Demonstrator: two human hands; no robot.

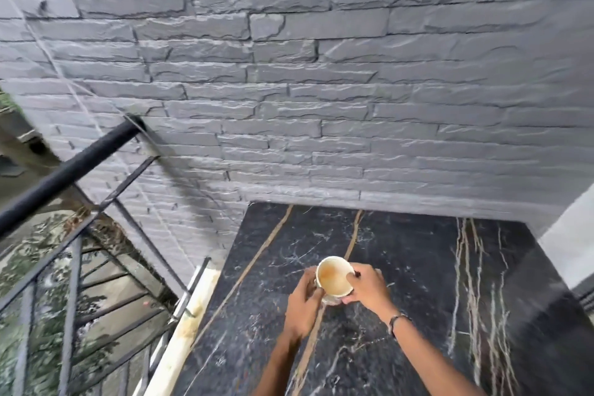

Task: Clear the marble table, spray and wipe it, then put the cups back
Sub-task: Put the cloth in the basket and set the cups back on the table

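A white cup (pixel 334 278) with brown stains inside is tilted toward me above the black marble table (pixel 418 283). My right hand (pixel 364 288) grips its right side, fingers curled round the rim and wall. My left hand (pixel 303 302) holds its left side, where something pale, perhaps a second cup or a handle, shows under the fingers. The cup's base is hidden by both hands, so I cannot tell whether it touches the marble.
A grey stone-brick wall (pixel 289 106) runs along the table's far edge. A black metal railing (pixel 74 170) stands to the left with greenery below it. A pale ledge (pixel 189 321) borders the table's left side. A white wall (pixel 569 251) rises at the right.
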